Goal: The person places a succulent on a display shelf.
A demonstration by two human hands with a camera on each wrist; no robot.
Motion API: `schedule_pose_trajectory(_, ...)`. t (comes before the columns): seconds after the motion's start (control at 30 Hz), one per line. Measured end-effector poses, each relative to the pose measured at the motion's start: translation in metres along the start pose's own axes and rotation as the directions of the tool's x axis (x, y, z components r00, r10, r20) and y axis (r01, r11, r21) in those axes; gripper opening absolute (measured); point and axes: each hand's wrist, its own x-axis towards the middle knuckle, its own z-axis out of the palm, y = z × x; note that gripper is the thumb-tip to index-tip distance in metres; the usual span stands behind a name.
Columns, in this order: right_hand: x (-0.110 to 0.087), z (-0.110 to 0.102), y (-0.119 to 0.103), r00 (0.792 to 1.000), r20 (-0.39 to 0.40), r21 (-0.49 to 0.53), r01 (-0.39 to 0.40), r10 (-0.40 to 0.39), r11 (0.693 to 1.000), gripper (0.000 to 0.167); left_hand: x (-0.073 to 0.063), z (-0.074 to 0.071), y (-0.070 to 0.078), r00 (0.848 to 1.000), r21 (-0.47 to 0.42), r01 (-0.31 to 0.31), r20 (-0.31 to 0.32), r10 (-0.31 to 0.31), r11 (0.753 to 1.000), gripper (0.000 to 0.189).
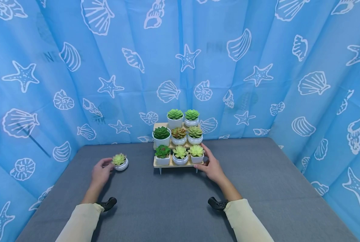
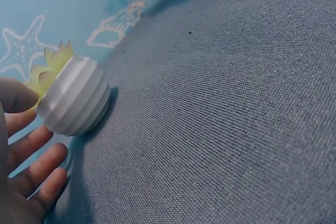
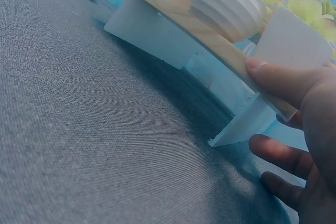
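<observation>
On the left of the table a small ribbed white pot with a pale green succulent (image 1: 120, 162) stands apart. Beside it is my left hand (image 1: 102, 172), thumb and fingertips close to its rim and leaves, the other fingers loosely spread in the left wrist view. A tiered wooden plant stand (image 1: 170, 165) with pale legs sits at the middle back, holding several potted succulents. My right hand (image 1: 212, 168) grips its front right corner, with the thumb on the lower board's edge next to a square white pot (image 3: 287, 43). Part of the index finger is hidden behind the board.
Grey cloth covers the table (image 1: 155, 208). A blue curtain with white shells and starfish (image 1: 180, 67) hangs behind and along both sides. Black wrist straps (image 1: 108, 203) show by both sleeves. The stand's top tier bears two pots, including a white pot (image 1: 174, 122) at left.
</observation>
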Motion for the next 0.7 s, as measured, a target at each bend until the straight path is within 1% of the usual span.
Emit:
schedule_pose_trajectory(0.23, -0.0011, 0.0008, -0.0014, 1.0, -0.003, -0.004, -0.012, 0.012, 1.0, 0.094, -0.0018, 0.0008, -0.0006, 0.998, 0.013, 0.024, 0.061, -0.025, 1.0, 0.043)
schedule_pose_trajectory(0.47, -0.0007, 0.0005, -0.0019, 1.0, -0.006, -0.001, -0.012, 0.012, 1.0, 0.093, -0.0026, 0.0023, -0.003, 0.991, 0.017, -0.004, 0.132, 0.002, 1.0, 0.053)
schedule_pose_trajectory(0.57, -0.0004, 0.0001, -0.0019, 1.0, -0.011, -0.002, -0.013, 0.013, 1.0, 0.093, -0.0025, 0.0043, -0.0016, 0.987, 0.016, 0.0, 0.161, -0.002, 1.0, 0.059)
schedule_pose_trajectory(0.7, -0.0005, 0.0002, -0.0016, 1.0, -0.009, -0.012, -0.016, 0.016, 1.0, 0.094, -0.0022, 0.007, -0.0009, 0.984, 0.055, -0.011, 0.176, 0.001, 0.998, 0.063)
